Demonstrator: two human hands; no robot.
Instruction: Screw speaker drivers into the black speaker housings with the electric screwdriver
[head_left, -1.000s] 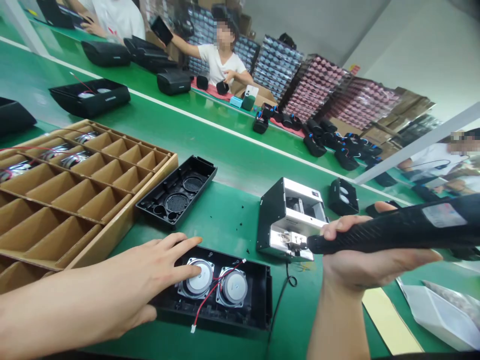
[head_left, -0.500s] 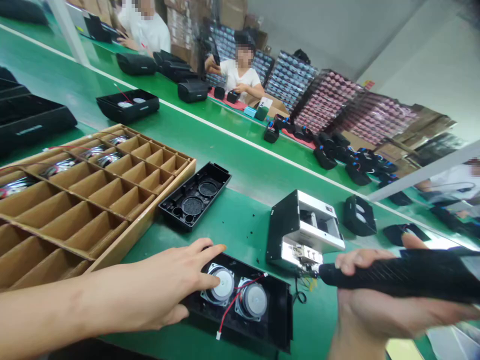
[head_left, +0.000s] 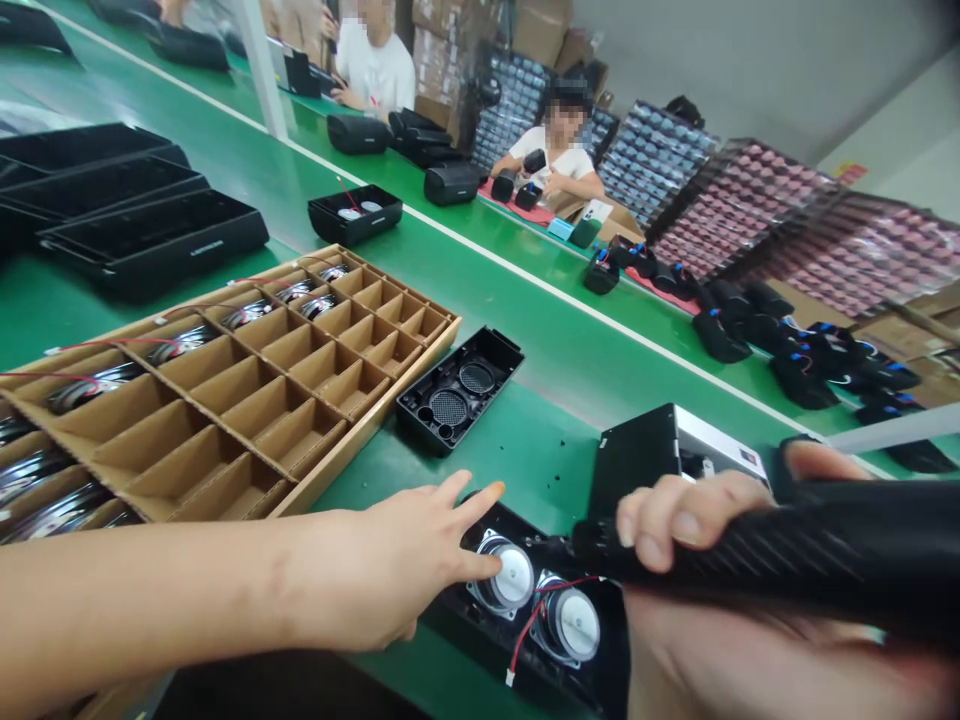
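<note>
The black ridged cylindrical hand tool [head_left: 825,550] should, I judge, meet the frame squarely, while the silver round metal speaker [head_left: 514,575], at left inside the black plastic housing [head_left: 611,645], must not shift. Over the housing, the left hand [head_left: 427,550] is spread, one fingertip on this speaker, grasping nothing; the right hand [head_left: 694,510] wraps the tool; tip contact I cannot tell.
</note>
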